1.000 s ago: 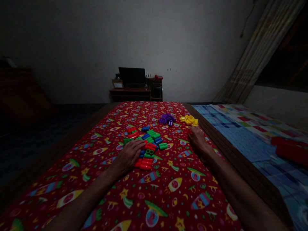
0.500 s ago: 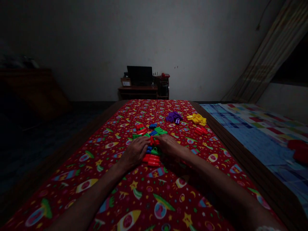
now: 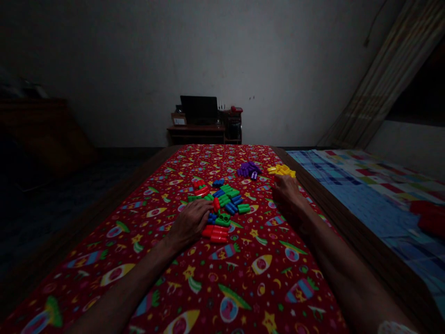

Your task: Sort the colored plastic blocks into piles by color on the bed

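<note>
A mixed pile of red, green and blue plastic blocks [image 3: 222, 204] lies on the red cloth with rocket prints [image 3: 243, 278]. My left hand [image 3: 189, 222] lies flat on the cloth at the pile's left edge, fingers stretched out and touching the blocks, holding nothing. My right hand [image 3: 285, 191] is off to the right, palm down, just short of a small heap of yellow blocks [image 3: 282, 170]. Its fingers point away from me in the dim light, so what they hold, if anything, is hidden. A heap of purple blocks [image 3: 248, 169] sits left of the yellow one.
The cloth covers a long surface with a wooden edge [image 3: 347, 218] on the right. Beyond it lies a blue checked quilt [image 3: 365, 195] with a red object [image 3: 429, 218]. A low desk with a dark screen [image 3: 200, 116] stands at the far wall. The room is very dark.
My right hand left the mixed pile and moved right to the spot by the yellow heap, covering the few red blocks seen there before. My left hand stayed put.
</note>
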`<state>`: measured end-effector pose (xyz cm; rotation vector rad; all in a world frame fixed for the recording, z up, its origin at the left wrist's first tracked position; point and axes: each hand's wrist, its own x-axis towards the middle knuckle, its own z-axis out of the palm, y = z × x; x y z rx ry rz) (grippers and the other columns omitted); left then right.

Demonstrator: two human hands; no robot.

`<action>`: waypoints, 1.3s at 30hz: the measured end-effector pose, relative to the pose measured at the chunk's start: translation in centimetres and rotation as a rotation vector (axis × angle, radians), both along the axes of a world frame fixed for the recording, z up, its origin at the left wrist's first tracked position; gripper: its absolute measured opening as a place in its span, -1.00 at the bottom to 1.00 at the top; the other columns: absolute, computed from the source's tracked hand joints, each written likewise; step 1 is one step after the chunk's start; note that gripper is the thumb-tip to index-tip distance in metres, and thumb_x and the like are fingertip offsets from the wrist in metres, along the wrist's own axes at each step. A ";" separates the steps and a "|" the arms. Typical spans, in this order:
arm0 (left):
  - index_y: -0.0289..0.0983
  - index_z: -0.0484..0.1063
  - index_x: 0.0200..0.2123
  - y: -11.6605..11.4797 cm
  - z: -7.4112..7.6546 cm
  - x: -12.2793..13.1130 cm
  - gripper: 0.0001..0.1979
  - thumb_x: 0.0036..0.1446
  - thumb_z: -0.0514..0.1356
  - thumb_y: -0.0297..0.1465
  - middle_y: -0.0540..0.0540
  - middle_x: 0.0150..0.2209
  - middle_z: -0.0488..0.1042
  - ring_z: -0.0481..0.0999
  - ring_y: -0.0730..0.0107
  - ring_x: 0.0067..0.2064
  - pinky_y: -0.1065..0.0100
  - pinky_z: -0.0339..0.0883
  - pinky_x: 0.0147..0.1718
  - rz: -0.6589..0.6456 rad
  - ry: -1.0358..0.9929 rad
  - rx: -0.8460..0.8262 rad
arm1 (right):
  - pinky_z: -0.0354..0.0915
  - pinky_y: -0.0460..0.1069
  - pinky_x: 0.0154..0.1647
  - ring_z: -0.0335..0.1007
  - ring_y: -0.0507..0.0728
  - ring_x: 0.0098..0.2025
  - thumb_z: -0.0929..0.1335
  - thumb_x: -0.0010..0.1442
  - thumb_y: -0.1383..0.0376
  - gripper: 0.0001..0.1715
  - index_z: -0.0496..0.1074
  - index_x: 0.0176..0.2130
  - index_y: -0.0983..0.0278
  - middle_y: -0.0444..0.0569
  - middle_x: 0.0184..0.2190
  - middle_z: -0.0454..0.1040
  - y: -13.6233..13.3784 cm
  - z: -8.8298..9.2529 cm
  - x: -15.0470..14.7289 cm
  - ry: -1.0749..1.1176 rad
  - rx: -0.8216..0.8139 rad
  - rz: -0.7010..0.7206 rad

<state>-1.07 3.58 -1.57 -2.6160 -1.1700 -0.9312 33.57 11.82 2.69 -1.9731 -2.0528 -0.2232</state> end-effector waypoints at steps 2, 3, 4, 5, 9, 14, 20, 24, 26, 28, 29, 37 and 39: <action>-0.27 0.43 -0.10 0.0 0.1 0.0 -0.72 0.28 -0.04 -0.42 -0.17 -0.06 0.51 0.43 0.20 0.03 0.09 0.33 0.04 0.004 0.005 -0.004 | 0.19 -0.01 -0.25 0.44 0.21 -0.18 0.16 0.26 0.31 -0.59 0.54 -0.17 0.33 0.19 -0.20 0.55 0.1 -0.4 1.3 -0.013 -0.039 -0.063; -0.27 0.43 -0.10 0.0 0.1 0.0 -0.72 0.28 -0.04 -0.42 -0.17 -0.05 0.51 0.43 0.20 0.03 0.09 0.33 0.04 0.005 0.005 -0.006 | 0.20 -0.01 -0.24 0.44 0.22 -0.15 0.16 0.27 0.30 -0.58 0.54 -0.15 0.33 0.20 -0.18 0.54 0.1 -0.5 1.8 -0.010 -0.055 -0.098; -0.27 0.44 -0.10 0.0 0.1 0.0 -0.72 0.28 -0.04 -0.42 -0.17 -0.05 0.51 0.43 0.20 0.04 0.09 0.33 0.05 0.005 0.004 -0.008 | 0.21 0.00 -0.24 0.45 0.23 -0.13 0.16 0.27 0.28 -0.58 0.54 -0.14 0.33 0.21 -0.16 0.54 0.0 -0.6 2.2 -0.003 -0.073 -0.135; -0.26 0.44 -0.10 0.0 0.1 0.0 -0.72 0.27 -0.04 -0.42 -0.17 -0.05 0.51 0.43 0.20 0.04 0.09 0.32 0.05 0.002 0.004 -0.008 | 0.23 0.00 -0.23 0.45 0.24 -0.12 0.18 0.27 0.26 -0.59 0.54 -0.13 0.34 0.22 -0.15 0.54 0.0 -0.7 2.6 0.008 -0.089 -0.170; -0.27 0.44 -0.10 0.1 -0.1 -0.1 -0.72 0.27 -0.04 -0.42 -0.18 -0.05 0.50 0.43 0.21 0.04 0.11 0.32 0.06 -0.004 0.003 0.003 | 0.25 -0.02 -0.24 0.47 0.24 -0.12 0.20 0.28 0.20 -0.57 0.55 -0.13 0.38 0.24 -0.17 0.55 0.2 -0.3 3.3 0.092 -0.069 -0.215; -0.27 0.42 -0.07 0.2 -0.3 -0.4 -0.72 0.27 -0.03 -0.43 -0.18 -0.02 0.49 0.42 0.21 0.05 0.09 0.32 0.07 -0.003 0.013 0.001 | 0.24 -0.05 -0.27 0.48 0.18 -0.28 0.15 0.30 0.28 -0.55 0.56 -0.26 0.40 0.15 -0.33 0.57 -0.4 0.9 -0.6 0.255 0.098 0.060; -0.24 0.42 -0.04 -0.4 0.3 -0.2 -0.67 0.20 -0.02 -0.50 -0.16 -0.01 0.50 0.42 0.23 0.08 0.10 0.30 0.11 -0.089 0.051 -0.004 | 0.28 -0.05 -0.14 0.40 0.10 -0.17 0.24 0.27 0.32 -0.59 0.37 0.09 0.29 0.03 -0.14 0.50 -3.9 -1.6 -11.2 0.338 -0.035 0.966; -0.24 0.42 -0.07 -0.7 0.7 -0.1 -0.66 0.15 -0.03 -0.53 -0.16 0.03 0.48 0.38 0.22 0.14 0.10 0.29 0.14 -0.100 0.067 -0.004 | 0.27 -0.01 -0.08 0.33 0.12 -0.14 0.22 0.25 0.43 -0.53 0.25 0.16 0.35 0.14 -0.10 0.40 -5.5 -3.7 -14.3 0.249 -0.025 1.023; -0.23 0.41 -0.07 -0.7 0.7 -0.1 -0.67 0.18 -0.03 -0.52 -0.14 0.04 0.48 0.41 0.24 0.12 0.07 0.25 0.17 -0.110 0.081 0.010 | 0.27 -0.01 -0.12 0.33 0.11 -0.19 0.23 0.27 0.38 -0.63 0.32 0.07 0.35 0.11 -0.17 0.41 -5.4 -3.9 -14.2 0.278 -0.018 0.974; -0.22 0.40 -0.06 -0.6 0.7 -0.1 -0.70 0.21 -0.02 -0.50 -0.14 0.04 0.48 0.43 0.25 0.10 0.04 0.21 0.19 -0.120 0.104 0.030 | 0.27 -0.03 -0.17 0.34 0.11 -0.22 0.25 0.26 0.35 -0.70 0.40 -0.02 0.34 0.08 -0.22 0.43 -4.8 -3.4 -13.5 0.310 0.004 0.951; -0.21 0.40 -0.05 -0.6 0.6 -0.1 -0.70 0.22 -0.01 -0.50 -0.14 0.04 0.49 0.43 0.25 0.10 0.04 0.21 0.19 -0.120 0.111 0.037 | 0.27 -0.03 -0.18 0.35 0.11 -0.22 0.26 0.24 0.36 -0.71 0.42 -0.05 0.34 0.07 -0.22 0.44 -4.3 -3.0 -13.0 0.326 0.028 0.931; -0.24 0.41 -0.08 -0.5 0.5 -0.1 -0.73 0.22 0.00 -0.51 -0.16 -0.05 0.53 0.44 0.25 0.06 0.09 0.28 0.13 -0.146 0.113 0.045 | 0.24 0.03 -0.13 0.42 0.21 -0.14 0.30 0.19 0.31 -0.71 0.53 -0.13 0.30 0.14 -0.22 0.53 -0.7 1.1 -3.1 0.110 0.056 0.271; -0.25 0.41 -0.08 -0.6 0.7 0.0 -0.72 0.22 -0.01 -0.52 -0.15 -0.05 0.53 0.44 0.26 0.06 0.09 0.25 0.15 -0.150 0.123 0.038 | 0.24 0.04 -0.13 0.42 0.25 -0.11 0.31 0.16 0.33 -0.71 0.54 -0.13 0.29 0.16 -0.20 0.54 -0.6 1.3 -0.4 -0.011 -0.052 0.112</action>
